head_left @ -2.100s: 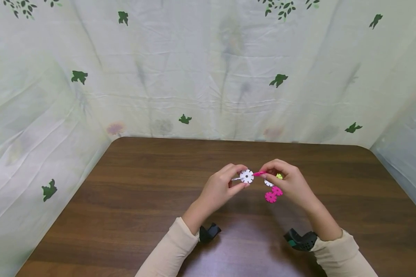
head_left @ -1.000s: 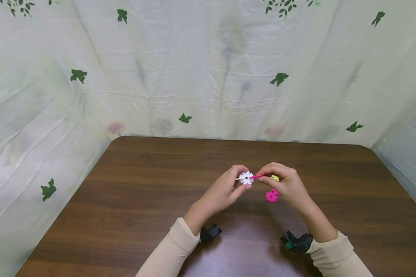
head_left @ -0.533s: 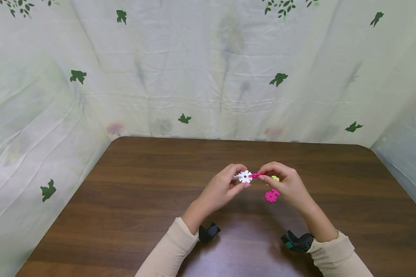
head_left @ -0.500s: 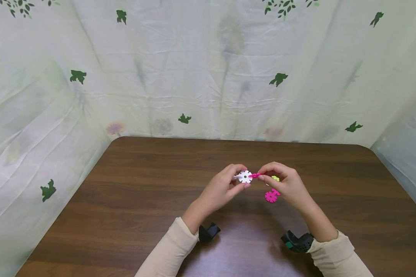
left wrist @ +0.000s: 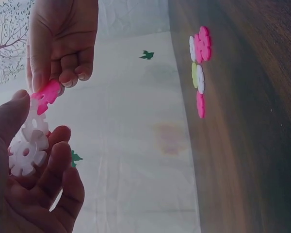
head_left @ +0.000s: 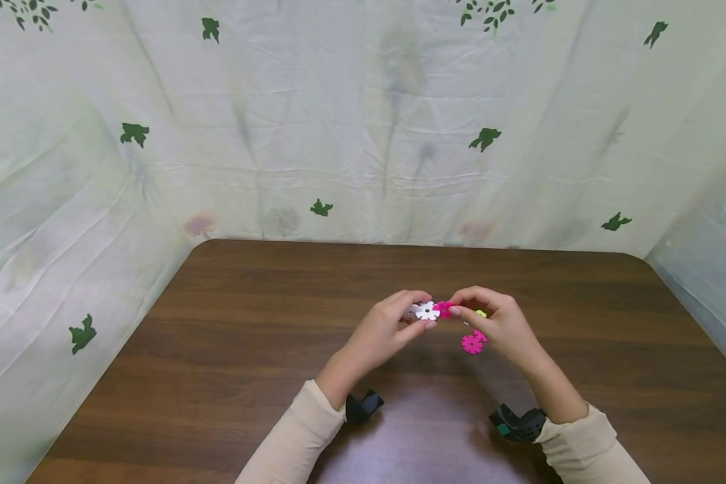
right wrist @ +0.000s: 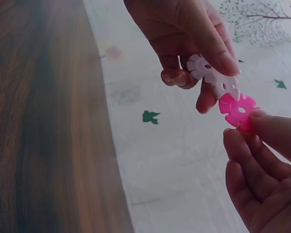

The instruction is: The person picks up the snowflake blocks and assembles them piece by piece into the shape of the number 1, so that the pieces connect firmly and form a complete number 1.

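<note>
My left hand (head_left: 382, 331) pinches white notched interlocking discs (head_left: 427, 311) between thumb and fingers. In the left wrist view two white discs (left wrist: 26, 153) are joined in a row. From the other side, my right hand (head_left: 501, 321) grips a pink notched disc (head_left: 444, 309) between thumb and forefinger. Its edge meets the nearer white disc's edge, and the right wrist view shows the pink disc (right wrist: 235, 108) lined up at the end of the white pair (right wrist: 198, 67). Both hands are raised above the table.
On the brown wooden table (head_left: 266, 349), beneath my right hand, lie several loose discs: a pink disc (head_left: 472, 345), a yellow-green disc (head_left: 480, 313) and white ones partly hidden in the head view. A pale printed curtain (head_left: 351, 121) hangs behind the table.
The pink disc, nearly edge-on before, has turned to show more of its face, and the white discs have tilted flatter. About two seconds ago my right hand was slightly higher; both grips stay.
</note>
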Available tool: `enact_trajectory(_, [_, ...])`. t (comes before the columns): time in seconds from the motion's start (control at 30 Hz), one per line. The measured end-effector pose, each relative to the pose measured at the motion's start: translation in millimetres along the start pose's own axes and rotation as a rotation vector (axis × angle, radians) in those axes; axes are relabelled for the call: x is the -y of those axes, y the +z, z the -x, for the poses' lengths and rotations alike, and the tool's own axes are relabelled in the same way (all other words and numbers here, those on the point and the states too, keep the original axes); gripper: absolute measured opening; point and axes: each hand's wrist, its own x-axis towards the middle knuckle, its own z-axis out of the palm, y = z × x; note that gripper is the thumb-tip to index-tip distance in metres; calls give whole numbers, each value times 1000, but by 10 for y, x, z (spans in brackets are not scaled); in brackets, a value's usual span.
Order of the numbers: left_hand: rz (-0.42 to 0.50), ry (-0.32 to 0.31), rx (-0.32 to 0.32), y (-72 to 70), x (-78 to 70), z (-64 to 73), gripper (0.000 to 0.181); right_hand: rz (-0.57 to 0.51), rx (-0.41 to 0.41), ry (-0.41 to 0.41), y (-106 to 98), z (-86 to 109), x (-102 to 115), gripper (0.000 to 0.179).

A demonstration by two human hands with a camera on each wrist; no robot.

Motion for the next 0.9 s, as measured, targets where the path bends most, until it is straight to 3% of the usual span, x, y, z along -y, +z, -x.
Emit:
enact_trajectory(0.17, [-19, 28, -27, -6, -4, -5, 37, -63, 8, 37, -2, 5, -44, 10])
enact_trajectory(0.4, [-28, 98, -55, -2, -11, -6, 43, -215, 19, 85, 4, 23, -310, 10])
enact_trajectory(0.67, [-88, 157, -125, 47, -17, -8, 41, -323, 44, 127, 53, 29, -326, 16])
enact_trajectory(0.9, [-139, 163, -169, 62, -35, -6, 35, -369, 63, 160, 92, 35, -309, 18])
